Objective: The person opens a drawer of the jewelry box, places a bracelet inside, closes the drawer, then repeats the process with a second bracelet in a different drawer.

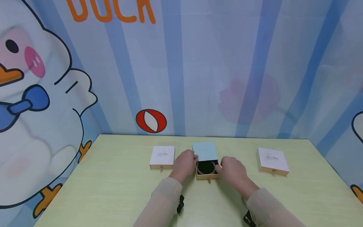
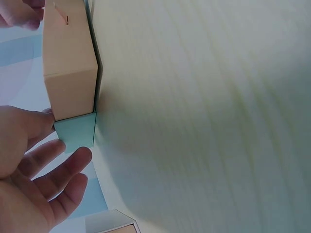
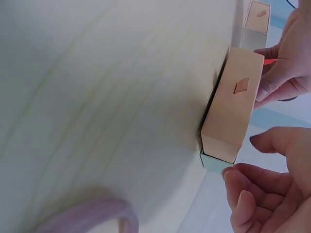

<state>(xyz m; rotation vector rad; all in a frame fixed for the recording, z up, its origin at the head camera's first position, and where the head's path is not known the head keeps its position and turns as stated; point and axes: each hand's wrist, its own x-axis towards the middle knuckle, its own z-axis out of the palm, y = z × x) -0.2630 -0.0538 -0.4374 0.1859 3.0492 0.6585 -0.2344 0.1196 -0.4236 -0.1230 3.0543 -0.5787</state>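
Observation:
A small drawer box with a light blue sleeve (image 1: 205,151) sits in the middle of the table. Its tan drawer (image 3: 233,109) is pulled partway toward me and has a small tab at the front. Inside lies a grey ring, apparently a bangle (image 1: 198,168), on dark lining. My left hand (image 1: 185,164) is at the box's left side, thumb and index finger about the sleeve's corner, other fingers loosely bent. At the right side, my right hand (image 1: 234,171) touches the sleeve with its index fingertip; the thumb stands apart from the drawer front in the right wrist view.
One white-topped box (image 1: 162,155) stands left of my left hand; another white-topped box (image 1: 273,159) stands farther right. Behind the pale wooden table (image 1: 127,189) hangs a blue striped backdrop (image 1: 198,69) with duck pictures. A blurred mauve curved band (image 3: 97,213) shows low in the right wrist view.

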